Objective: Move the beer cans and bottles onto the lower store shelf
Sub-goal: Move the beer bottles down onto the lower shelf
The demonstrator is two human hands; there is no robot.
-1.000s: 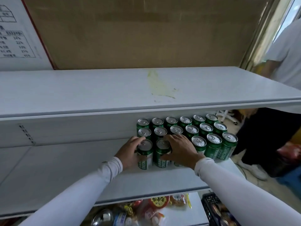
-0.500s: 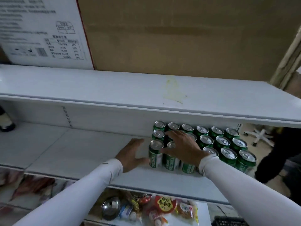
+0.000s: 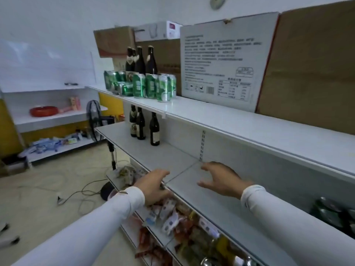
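Hands in white sleeves reach forward at the bottom of the frame, both empty. Left hand (image 3: 153,186) hovers over the front edge of the lower shelf (image 3: 221,204), fingers loosely curled around nothing. Right hand (image 3: 223,179) hangs just above the same shelf near centre frame, fingers spread and relaxed. Green beer cans (image 3: 151,86) stand grouped on the upper shelf (image 3: 240,120) at upper centre, one or two lying on their sides, with dark bottles (image 3: 142,60) upright behind them. Three more bottles (image 3: 144,125) stand on the lower shelf directly beneath. More green cans (image 3: 332,212) sit blurred on the lower shelf at the right edge. Cardboard boxes (image 3: 307,60) lean along the upper shelf at right. Snack packets (image 3: 172,219) fill the bottom shelf at lower centre.
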